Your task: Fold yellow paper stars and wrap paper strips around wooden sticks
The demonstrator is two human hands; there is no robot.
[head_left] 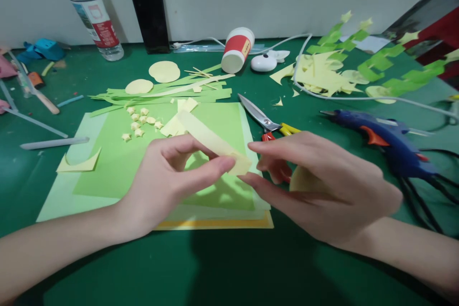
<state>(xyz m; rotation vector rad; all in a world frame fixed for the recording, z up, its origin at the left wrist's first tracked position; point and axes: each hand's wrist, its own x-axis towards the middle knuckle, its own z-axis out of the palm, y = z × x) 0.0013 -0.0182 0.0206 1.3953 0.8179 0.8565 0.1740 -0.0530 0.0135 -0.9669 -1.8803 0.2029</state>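
Between thumb and fingers, my left hand (179, 172) pinches a pale yellow paper strip (206, 134) whose near end is folded over into a small flat knot. My right hand (319, 186) hovers just right of that folded end, thumb and index finger apart, with nothing visible between them. Below both hands lies a stack of green paper sheets (107, 167). Small folded paper stars (139, 132) rest on its upper left, and short yellow paper strips (174, 125) are behind the held one. Under my right hand shows part of a rounded pale yellow piece (304, 179).
Scissors (261, 117) lie partly hidden behind my right hand. A blue glue gun (387, 138) is at right, near a white cable (333, 97) and yellow scraps (322, 74). Behind are a paper cup (237, 50), phone (147, 7), bottle (95, 14) and green strips (161, 91).
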